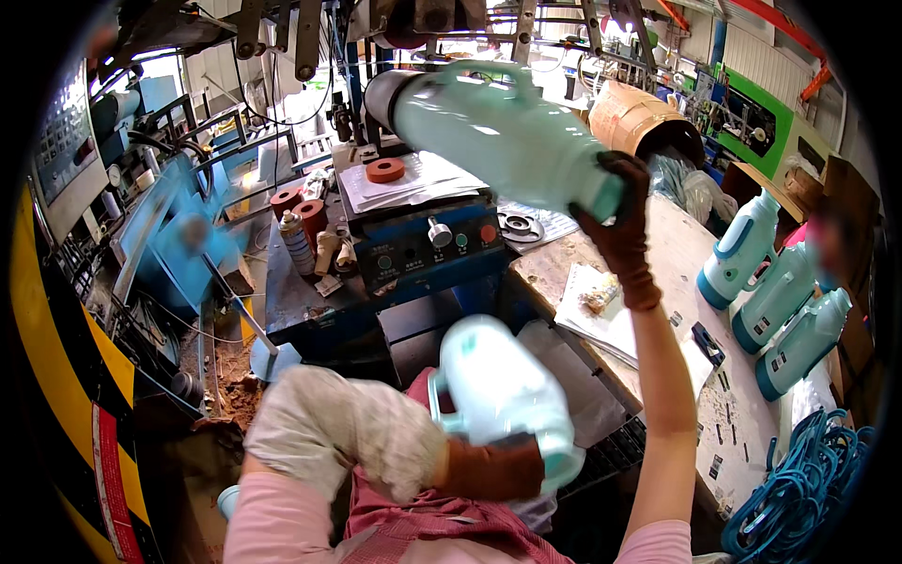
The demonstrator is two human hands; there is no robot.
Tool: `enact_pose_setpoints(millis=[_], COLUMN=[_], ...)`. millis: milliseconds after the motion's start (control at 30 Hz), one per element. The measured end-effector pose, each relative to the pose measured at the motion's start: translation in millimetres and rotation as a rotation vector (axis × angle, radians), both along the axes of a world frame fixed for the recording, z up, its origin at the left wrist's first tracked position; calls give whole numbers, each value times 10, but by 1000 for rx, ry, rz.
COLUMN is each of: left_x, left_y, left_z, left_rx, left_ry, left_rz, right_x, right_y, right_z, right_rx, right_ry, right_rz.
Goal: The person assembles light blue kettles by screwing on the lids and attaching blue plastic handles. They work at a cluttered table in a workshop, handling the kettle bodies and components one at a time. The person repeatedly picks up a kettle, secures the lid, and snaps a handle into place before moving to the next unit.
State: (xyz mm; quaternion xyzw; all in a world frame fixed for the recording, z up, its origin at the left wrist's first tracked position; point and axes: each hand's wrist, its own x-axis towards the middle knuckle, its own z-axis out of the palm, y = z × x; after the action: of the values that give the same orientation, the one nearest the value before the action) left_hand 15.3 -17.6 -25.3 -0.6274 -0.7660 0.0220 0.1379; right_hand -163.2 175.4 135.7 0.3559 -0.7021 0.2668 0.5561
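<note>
The right hand (622, 235), in a dark brown glove, is raised high and clamped round the narrow neck end of a large pale green plastic jug with a moulded handle (489, 127), holding it nearly level above the blue metal control box with knobs and coloured buttons (427, 246), its wide dark base pointing toward the machinery at the back. The left hand (489, 465), also brown-gloved below a loose white cloth sleeve cover (343, 437), is closed about the lower end of a second pale green plastic jug (503, 390), held low and close to the body, just off the near-left edge of the worn wooden bench (676, 254). Three more pale green jugs with darker teal bases (780, 301) lie tilted side by side at the bench's far-right edge, a stack of white papers (611, 320) sits near its left edge, and a coil of blue cord (799, 479) lies at its near-right corner. On top of the control box rest paper sheets and an orange ring (385, 170). The raised jug looks the likelier to give trouble: gripped only at one end with its bulk hanging out sideways, it could twist in the glove and drop onto the box, or clip the overhead metal arms (305, 38) close above it. The low jug, pinched at its end, could likewise slip toward the floor.
</note>
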Motion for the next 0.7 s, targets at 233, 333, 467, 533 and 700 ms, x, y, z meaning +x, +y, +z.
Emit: enact_pose_setpoints(millis=[233, 333, 467, 533, 700], left_x=[88, -701, -2078, -2627, -3447], left_y=[160, 68, -308, -481, -531], left_z=[-231, -62, -200, -345, -540], left_rx=[-52, 168, 316, 306, 170], left_ry=[-920, -1226, -462, -247, -87], left_rz=[-1018, -658, 94, 336, 795], right_x=[-308, -758, -1478, -1758, -1617], right_y=[-1019, -1091, -1433, -1575, -1526], right_z=[109, 214, 203, 210, 185], right_rx=[156, 202, 243, 323, 248], right_ry=[61, 75, 113, 65, -25], right_rz=[-59, -40, -117, -304, -130])
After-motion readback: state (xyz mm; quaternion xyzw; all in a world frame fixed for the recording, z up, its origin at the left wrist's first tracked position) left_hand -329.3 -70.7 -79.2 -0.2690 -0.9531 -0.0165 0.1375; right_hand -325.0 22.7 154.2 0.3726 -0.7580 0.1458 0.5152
